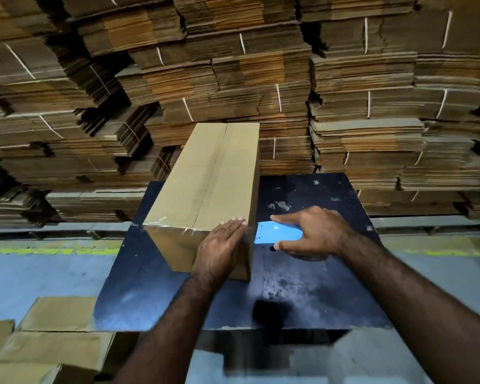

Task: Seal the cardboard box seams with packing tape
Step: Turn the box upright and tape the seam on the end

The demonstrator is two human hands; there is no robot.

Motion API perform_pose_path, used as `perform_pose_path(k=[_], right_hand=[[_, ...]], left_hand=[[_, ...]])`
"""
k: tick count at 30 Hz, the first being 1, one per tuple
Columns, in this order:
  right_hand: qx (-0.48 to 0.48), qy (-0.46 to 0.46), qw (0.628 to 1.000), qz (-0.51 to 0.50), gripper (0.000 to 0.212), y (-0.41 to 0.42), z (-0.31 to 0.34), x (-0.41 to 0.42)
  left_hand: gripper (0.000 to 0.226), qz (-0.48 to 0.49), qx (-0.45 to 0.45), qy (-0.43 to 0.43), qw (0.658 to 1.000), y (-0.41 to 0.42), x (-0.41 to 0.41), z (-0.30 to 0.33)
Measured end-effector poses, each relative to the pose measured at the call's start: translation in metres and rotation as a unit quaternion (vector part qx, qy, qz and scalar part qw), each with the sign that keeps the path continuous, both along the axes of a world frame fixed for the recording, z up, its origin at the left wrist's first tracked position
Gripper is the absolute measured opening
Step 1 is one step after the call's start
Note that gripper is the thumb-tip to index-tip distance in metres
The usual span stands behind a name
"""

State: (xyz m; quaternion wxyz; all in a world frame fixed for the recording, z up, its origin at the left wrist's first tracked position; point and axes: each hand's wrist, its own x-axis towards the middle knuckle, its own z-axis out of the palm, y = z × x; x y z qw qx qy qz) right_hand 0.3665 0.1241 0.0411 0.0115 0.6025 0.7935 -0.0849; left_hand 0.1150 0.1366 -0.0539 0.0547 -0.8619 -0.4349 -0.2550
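The cardboard box point(205, 187) lies lengthwise on the dark worktop point(311, 286), a long, narrow carton with its closed top flaps meeting in a centre seam that runs away from the person; it sits directly under and ahead of the left hand point(219, 252), and just to the left of the right hand point(313, 234). Clear packing tape point(175, 227) glints along the near top edge and wraps over the corner beneath the left fingertips, so that end seam looks at least partly sealed, while the long centre seam seems bare, though clear film is hard to read here. The box should handle as stiff on its edges and corners but springy across the flap panels, which may dip if pressed mid-span; it looks light and probably empty, so it will likely skate on the smooth worktop unless one hand pins it. The best purchase is at the near corner and end face, where the board is doubled. The left hand lies flat with straight fingers held together, pressing the near end face and top edge. The right hand, beside the box's right face, is wrapped around a blue tape dispenser point(277, 232), index finger stretched along its top and thumb beneath. The tape itself is thin and clingy and will wrinkle if let slack. Beyond both hands rise tied bundles of flattened cartons point(233, 79), and flat cardboard sheets point(53, 342) lie on the floor below the left forearm.
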Motion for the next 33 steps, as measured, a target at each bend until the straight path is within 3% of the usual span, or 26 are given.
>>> perform_pose_path(k=[3,6,7,10,14,19,24,33], right_hand=[[-0.014,-0.031,0.999,-0.012,0.072,0.009,0.003,-0.017],[-0.054,-0.186,0.981,0.030,0.053,0.010,0.003,-0.021],[-0.086,-0.198,0.976,0.013,0.053,0.005,-0.003,-0.014],[-0.096,-0.136,0.984,-0.061,0.068,-0.003,-0.030,0.011],[-0.066,-0.066,0.986,-0.136,0.066,-0.019,-0.080,0.018],[-0.105,0.055,0.941,-0.317,0.076,-0.035,-0.158,0.029],[-0.077,-0.001,0.916,-0.394,0.076,-0.040,-0.208,0.025],[-0.137,-0.024,0.918,-0.371,0.070,-0.030,-0.214,0.013]], left_hand=[[0.060,-0.016,-0.005,-0.009,1.000,0.005,0.001,0.001],[0.064,-0.001,-0.008,-0.018,1.000,0.004,0.001,0.007],[0.064,0.000,-0.012,-0.019,1.000,0.003,0.000,0.007],[0.064,0.010,-0.015,-0.028,0.999,0.006,0.002,0.004],[0.065,0.010,-0.023,-0.033,0.999,0.010,0.006,-0.001],[0.055,0.021,-0.005,-0.054,0.998,0.013,0.016,-0.002],[0.053,0.030,0.008,-0.053,0.998,0.014,0.020,-0.005],[0.054,0.030,0.010,-0.046,0.998,0.015,0.019,-0.008]])
